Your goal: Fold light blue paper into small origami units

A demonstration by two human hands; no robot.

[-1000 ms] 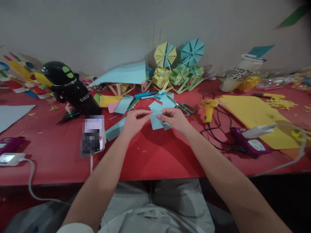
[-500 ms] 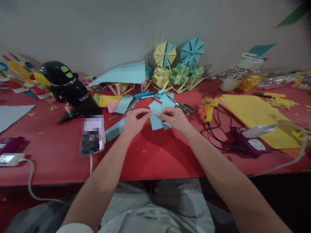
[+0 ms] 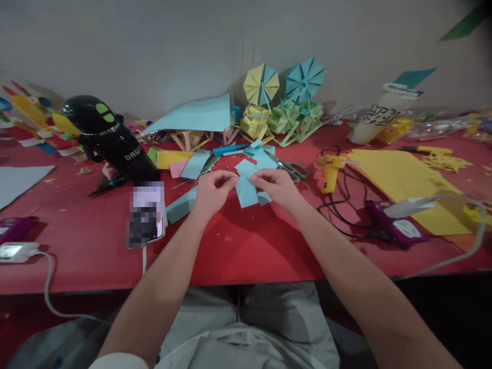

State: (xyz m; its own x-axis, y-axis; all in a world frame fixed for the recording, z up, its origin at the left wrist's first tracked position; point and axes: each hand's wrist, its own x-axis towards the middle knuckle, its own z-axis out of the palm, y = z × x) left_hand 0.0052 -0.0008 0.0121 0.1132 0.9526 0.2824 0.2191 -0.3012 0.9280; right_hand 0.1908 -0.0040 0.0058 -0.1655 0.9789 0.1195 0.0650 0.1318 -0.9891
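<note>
With the paper in work taken as the dial centre and twelve o'clock pointing away from the seated person, I read the table (image 3: 249, 251) as follows. The blue paper piece (image 3: 246, 192) is located above the red surface, directly ahead of the person, between the two hands. The left hand (image 3: 215, 189), at nine o'clock, is narrowed, thumb and forefinger pinched on the upper edge of the paper. The right hand (image 3: 274, 187), at three o'clock, is likewise narrowed, its fingertips on the opposite corner of the same edge. Further blue cut pieces (image 3: 265, 160) lie at twelve to one o'clock, just beyond the fingers. The scissors (image 3: 295, 172) rest at two o'clock, handles toward the right hand. The yellow glue gun (image 3: 329, 174) is positioned between two and three o'clock, with the stacked yellow sheets (image 3: 415, 195) farther out at three. A blue strip (image 3: 181, 206) lies near the left wrist at nine o'clock; the phone (image 3: 150, 215), its screen obscured, is beyond it. The black bottle (image 3: 128, 156) leans in view at ten o'clock. A blue folded wheel (image 3: 305, 79) is raised at one o'clock.
</note>
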